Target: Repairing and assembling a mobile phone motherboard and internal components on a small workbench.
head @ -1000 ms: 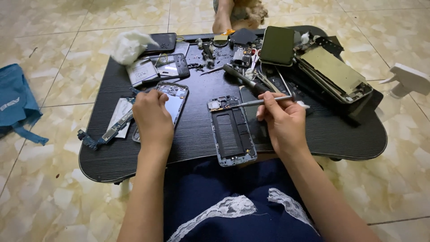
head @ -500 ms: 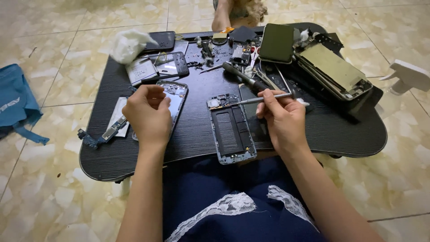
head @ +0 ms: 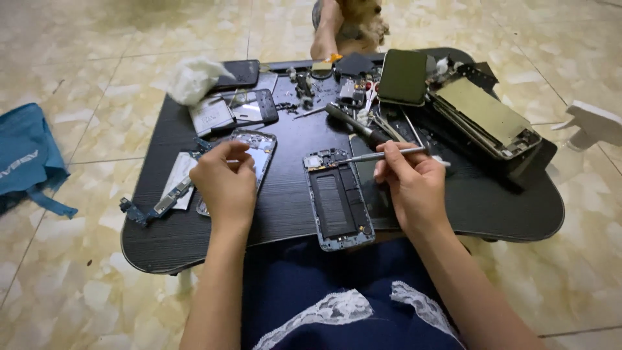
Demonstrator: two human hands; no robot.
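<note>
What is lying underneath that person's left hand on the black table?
A phone part with a glassy face lies under the left hand, its top end sticking out beyond the fingers. The hand covers its lower half, so anything there is hidden. It rests on the black table.

I see my right hand (head: 413, 185) gripping metal tweezers (head: 382, 155), tips at the top of an opened phone frame (head: 338, 199) on the black lap table (head: 479, 207). My left hand (head: 223, 185) rests over another stripped phone (head: 259, 148), beside a loose circuit board (head: 159, 206).
</note>
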